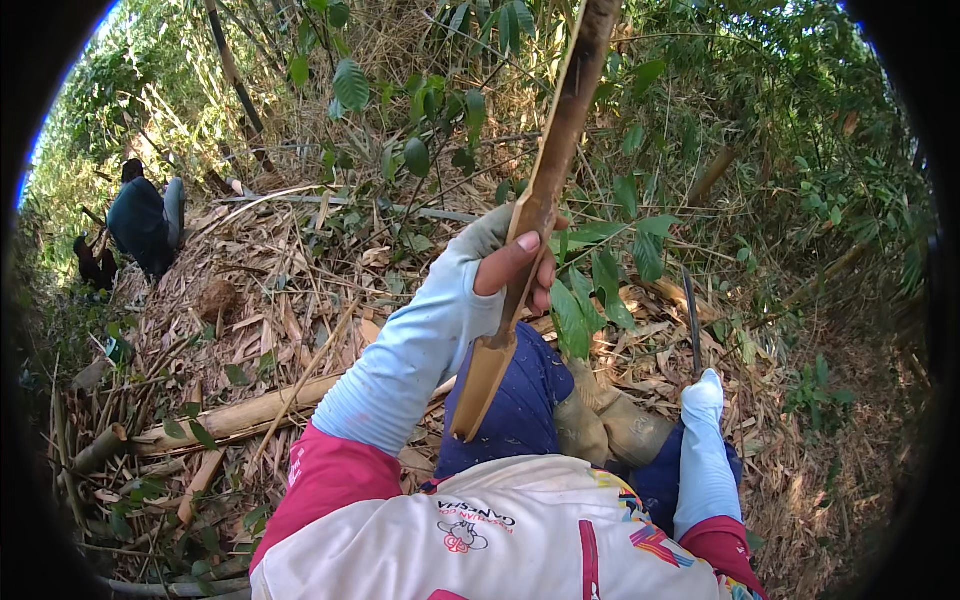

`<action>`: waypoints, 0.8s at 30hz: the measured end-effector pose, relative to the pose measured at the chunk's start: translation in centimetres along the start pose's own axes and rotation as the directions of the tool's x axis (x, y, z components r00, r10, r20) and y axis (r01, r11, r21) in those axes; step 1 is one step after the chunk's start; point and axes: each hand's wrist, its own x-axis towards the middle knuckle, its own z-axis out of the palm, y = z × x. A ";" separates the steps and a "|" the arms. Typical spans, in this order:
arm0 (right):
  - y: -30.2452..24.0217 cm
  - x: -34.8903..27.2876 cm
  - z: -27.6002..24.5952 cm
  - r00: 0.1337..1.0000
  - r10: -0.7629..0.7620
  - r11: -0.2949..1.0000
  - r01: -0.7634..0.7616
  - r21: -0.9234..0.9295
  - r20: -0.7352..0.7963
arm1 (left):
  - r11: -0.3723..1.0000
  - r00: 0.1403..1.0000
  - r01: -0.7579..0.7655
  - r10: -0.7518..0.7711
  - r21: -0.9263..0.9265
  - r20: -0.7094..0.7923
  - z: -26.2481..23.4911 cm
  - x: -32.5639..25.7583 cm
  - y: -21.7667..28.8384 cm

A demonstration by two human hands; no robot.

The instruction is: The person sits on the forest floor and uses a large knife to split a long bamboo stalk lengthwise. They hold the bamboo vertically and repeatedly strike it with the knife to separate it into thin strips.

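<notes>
Undergrowth fills my view. Far left, another person (143, 222) in dark clothes crouches among dry leaves, well apart from my hands. Nearer, a pale cut bamboo pole (235, 417) lies across the leaf litter (290, 290). At centre, my left hand (512, 262), in a light blue sleeve, has its fingers (522, 250) clenched around a long bamboo strip (540, 200); the strip rises tilted toward the top edge, and its lower end hangs above my blue-trousered knee (520, 405). Further right, my right hand (702, 392), gloved in white, grips a thin dark blade (692, 320) that points upward, its fingers closed around the handle. Green leaves crowd between both hands.
</notes>
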 end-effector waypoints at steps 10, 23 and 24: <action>3.1 0.9 3.1 0.994 -0.105 0.994 0.105 -0.008 -0.023 | 0.982 0.985 -0.153 0.142 -0.108 -0.098 -0.1 0.5 0.1; 0.2 -0.5 1.1 0.984 -0.159 0.987 0.160 -0.017 0.076 | 0.979 0.975 -0.181 0.165 -0.096 -0.151 -2.1 0.3 0.6; 0.1 -0.5 0.9 0.985 -0.147 0.989 0.149 -0.010 0.088 | 0.980 0.974 -0.182 0.168 -0.084 -0.153 -2.2 0.3 0.6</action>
